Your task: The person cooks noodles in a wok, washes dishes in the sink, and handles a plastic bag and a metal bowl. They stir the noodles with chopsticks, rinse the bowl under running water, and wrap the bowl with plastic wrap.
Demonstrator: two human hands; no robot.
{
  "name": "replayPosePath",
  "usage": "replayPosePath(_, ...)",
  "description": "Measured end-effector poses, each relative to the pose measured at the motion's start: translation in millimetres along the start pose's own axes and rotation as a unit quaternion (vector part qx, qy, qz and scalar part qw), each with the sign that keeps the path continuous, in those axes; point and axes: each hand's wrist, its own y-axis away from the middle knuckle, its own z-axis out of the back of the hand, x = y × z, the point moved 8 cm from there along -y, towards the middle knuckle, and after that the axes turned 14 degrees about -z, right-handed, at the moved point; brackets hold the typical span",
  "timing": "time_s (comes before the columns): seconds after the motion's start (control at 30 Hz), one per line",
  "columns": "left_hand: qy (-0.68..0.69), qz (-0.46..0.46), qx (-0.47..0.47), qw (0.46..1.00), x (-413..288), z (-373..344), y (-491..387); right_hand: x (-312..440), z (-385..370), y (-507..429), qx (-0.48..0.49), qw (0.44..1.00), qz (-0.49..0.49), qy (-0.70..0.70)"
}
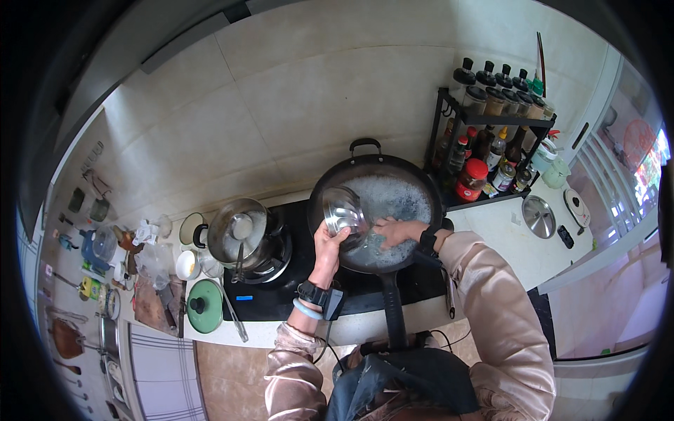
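Note:
My left hand (329,247) grips the rim of a shiny stainless steel bowl (345,213), which is tilted over the left side of a large dark wok (324,173). Foamy liquid (400,194) covers the wok's bottom, with many white bubbles. My right hand (397,231) reaches into this liquid just right of the bowl. Its fingertips are partly hidden by foam, so whether they hold anything is unclear. The wok stands on a black hob (295,221), its long handle (392,310) pointing towards my body.
Left of the wok, a steel pot (216,231) holds a ladle (242,226) in cloudy liquid. A green lid (205,305), tongs (235,313) and a cleaver (167,302) on a cutting board (150,310) lie further left. A spice rack (495,118) and a steel lid (538,217) are at right.

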Motion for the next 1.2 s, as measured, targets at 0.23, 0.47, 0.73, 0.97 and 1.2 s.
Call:
replayPosePath(0.23,0.003,0.02,0.04,0.999,10,-12,-6,-8,46,20,-0.05,0.986,0.043,-0.153)
replayPosePath(0.47,-0.038,-0.006,0.026,0.999,25,-29,-22,49,127,138,-0.465,0.812,0.207,-0.285)
replayPosePath(0.73,0.009,0.034,0.089,0.995,24,-64,2,-12,137,65,-0.43,0.815,-0.001,-0.388)
replayPosePath(0.97,-0.021,0.044,0.024,0.999,27,-40,-13,45,109,107,-0.491,0.817,0.143,-0.266)
replayPosePath(1.2,-0.075,0.043,0.136,0.987,21,-53,12,31,132,81,-0.433,0.871,0.089,-0.215)
